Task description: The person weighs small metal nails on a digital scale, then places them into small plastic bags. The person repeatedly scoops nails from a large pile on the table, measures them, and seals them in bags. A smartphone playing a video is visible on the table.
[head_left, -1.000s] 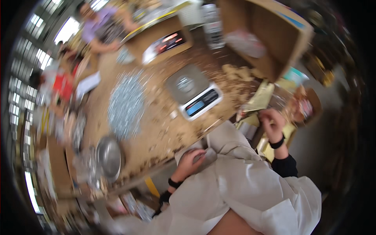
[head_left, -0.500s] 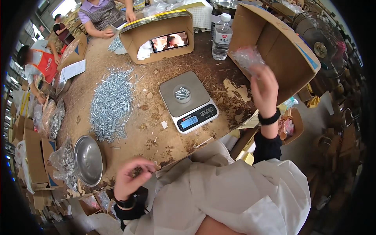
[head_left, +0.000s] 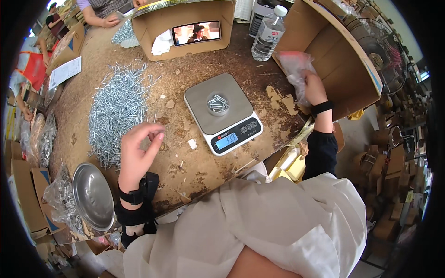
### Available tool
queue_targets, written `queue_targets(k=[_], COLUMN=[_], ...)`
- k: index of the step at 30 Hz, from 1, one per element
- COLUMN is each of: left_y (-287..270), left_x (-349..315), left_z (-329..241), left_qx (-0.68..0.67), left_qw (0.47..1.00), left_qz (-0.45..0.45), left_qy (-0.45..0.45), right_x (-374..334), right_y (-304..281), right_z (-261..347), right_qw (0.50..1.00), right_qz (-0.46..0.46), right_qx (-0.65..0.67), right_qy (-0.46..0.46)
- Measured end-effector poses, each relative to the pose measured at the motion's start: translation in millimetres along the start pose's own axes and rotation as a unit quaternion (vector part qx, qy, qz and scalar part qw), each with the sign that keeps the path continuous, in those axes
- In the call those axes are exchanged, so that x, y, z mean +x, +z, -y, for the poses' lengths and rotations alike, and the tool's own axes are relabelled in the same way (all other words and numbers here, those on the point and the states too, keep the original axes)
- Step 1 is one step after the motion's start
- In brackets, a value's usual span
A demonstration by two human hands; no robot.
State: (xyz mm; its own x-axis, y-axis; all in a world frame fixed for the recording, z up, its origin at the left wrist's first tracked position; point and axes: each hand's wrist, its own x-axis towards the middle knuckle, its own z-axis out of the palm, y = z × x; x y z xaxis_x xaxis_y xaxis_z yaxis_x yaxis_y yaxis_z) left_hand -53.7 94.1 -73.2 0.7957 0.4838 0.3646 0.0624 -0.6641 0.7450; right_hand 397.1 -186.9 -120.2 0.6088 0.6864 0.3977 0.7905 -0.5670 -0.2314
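Observation:
My right hand [head_left: 316,89] is closed on a clear plastic bag [head_left: 295,69] with a reddish edge, at the mouth of an open cardboard box. My left hand [head_left: 139,150] hovers beside a heap of silver screws [head_left: 116,109], fingers loosely curled and a gap between thumb and forefinger. Nothing shows in it. In the middle of the table stands a digital scale [head_left: 211,85] with a lit display. On its plate sits a small clear round cup [head_left: 211,110] holding several screws.
A metal bowl [head_left: 94,197] lies at the table's near left, beside bagged hardware [head_left: 65,199]. Behind the scale, a cardboard box [head_left: 139,34] holds a phone [head_left: 196,33] playing video. A water bottle [head_left: 270,34] stands by the tilted box [head_left: 343,60]. Co-workers sit across the table.
My left hand has moved up and away from me, from the table's near edge to beside the screws. My right hand has lowered slightly and now grips the bag at the box. The view has shifted.

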Motion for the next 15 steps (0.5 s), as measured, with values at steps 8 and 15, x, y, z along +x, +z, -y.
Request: queue_targets(k=[8, 15], left_y=[4.5, 8.2], left_x=[-1.7, -1.8], left_z=[10.0, 13.9], left_qx=[0.090, 0.090], left_qw=[0.994, 0.993], left_qz=[0.002, 0.011], left_qy=[0.055, 0.080], right_x=[20.6, 30.5], right_y=[5.9, 18.2], right_z=[-6.9, -36.9], right_qw=[0.972, 0.972], right_qz=[-0.034, -0.041], right_qx=[-0.152, -0.160], right_qy=[0.178, 0.164])
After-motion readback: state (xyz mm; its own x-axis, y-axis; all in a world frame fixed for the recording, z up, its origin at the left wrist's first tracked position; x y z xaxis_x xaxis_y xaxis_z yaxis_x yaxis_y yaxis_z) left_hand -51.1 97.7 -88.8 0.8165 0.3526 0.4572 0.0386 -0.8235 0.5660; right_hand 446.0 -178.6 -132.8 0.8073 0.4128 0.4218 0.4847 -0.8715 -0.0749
